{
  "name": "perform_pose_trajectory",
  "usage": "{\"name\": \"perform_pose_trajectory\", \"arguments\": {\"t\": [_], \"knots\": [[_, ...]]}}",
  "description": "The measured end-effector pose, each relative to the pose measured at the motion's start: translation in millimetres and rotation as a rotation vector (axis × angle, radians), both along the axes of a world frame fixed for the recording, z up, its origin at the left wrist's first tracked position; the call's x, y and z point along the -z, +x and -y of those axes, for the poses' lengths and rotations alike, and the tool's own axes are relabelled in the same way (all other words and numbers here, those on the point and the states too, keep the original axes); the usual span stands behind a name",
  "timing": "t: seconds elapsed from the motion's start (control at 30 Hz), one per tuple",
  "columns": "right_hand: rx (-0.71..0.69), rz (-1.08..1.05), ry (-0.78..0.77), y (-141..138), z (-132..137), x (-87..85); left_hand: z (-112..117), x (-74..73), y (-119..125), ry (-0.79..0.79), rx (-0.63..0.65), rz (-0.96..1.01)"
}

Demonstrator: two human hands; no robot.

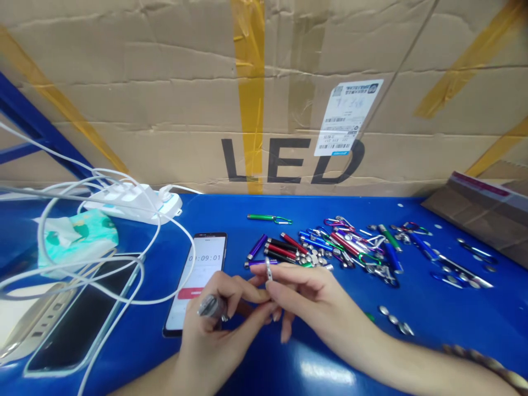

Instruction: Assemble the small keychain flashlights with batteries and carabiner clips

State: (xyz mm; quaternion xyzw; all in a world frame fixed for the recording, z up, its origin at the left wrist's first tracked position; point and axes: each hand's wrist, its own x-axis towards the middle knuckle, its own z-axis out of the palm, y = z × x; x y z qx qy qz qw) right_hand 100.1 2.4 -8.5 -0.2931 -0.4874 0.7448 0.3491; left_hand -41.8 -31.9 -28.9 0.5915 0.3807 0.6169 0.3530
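Note:
My left hand (pixel 225 324) is closed round a silver metal cylinder (pixel 212 307), whose end sticks out between the curled fingers. Its thumb and index fingertips meet the fingers of my right hand (pixel 311 291). Between the right thumb and index finger stands a small narrow silver piece (pixel 269 269), too small to name surely. Just beyond the hands lies a pile of small coloured metal tubes (pixel 284 250), like mini torches, with button cells (pixel 315 256) among them. Carabiner clips (pixel 367 258) are mixed into the pile's right side.
A phone (pixel 208 258) showing a timer lies left of my hands. Further left are white cables (pixel 142 264), a power strip (pixel 136 201), a tissue pack (pixel 94 236) and a second phone (pixel 82 319). A large cardboard box (pixel 165 99) stands behind the blue table (pixel 214 212).

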Motion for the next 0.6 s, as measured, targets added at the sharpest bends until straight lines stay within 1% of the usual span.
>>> {"name": "perform_pose_trajectory", "arguments": {"t": [0.1, 0.17, 0.2, 0.27, 0.33, 0.4, 0.47, 0.6], "knots": [[-0.015, 0.024, 0.047, 4.4, -4.1, -2.1, -2.5, -3.9, -3.2, 0.028, -0.024, 0.014], [-0.079, 0.039, 0.026, 7.4, -6.5, -4.6, -4.6, -8.4, -6.5, 0.027, -0.041, 0.029], [-0.121, 0.044, 0.005, 8.7, -7.4, -5.9, -5.6, -10.7, -8.2, 0.028, -0.031, 0.028], [-0.194, 0.055, -0.042, 10.9, -8.5, -8.1, -7.5, -14.4, -11.4, 0.027, 0.028, 0.018], [-0.236, 0.062, -0.077, 12.6, -9.2, -9.3, -9.1, -16.7, -13.4, 0.018, 0.084, 0.02], [-0.257, 0.065, -0.102, 14.1, -9.6, -9.3, -10.4, -17.9, -14.3, 0.005, 0.102, 0.035], [-0.281, 0.062, -0.136, 15.5, -9.8, -8.5, -11.6, -19.4, -14.6, -0.009, 0.086, 0.02], [-0.304, 0.069, -0.215, 17.8, -9.6, -7.5, -13.5, -25.9, -15.0, -0.085, 0.005, -0.067]]}}
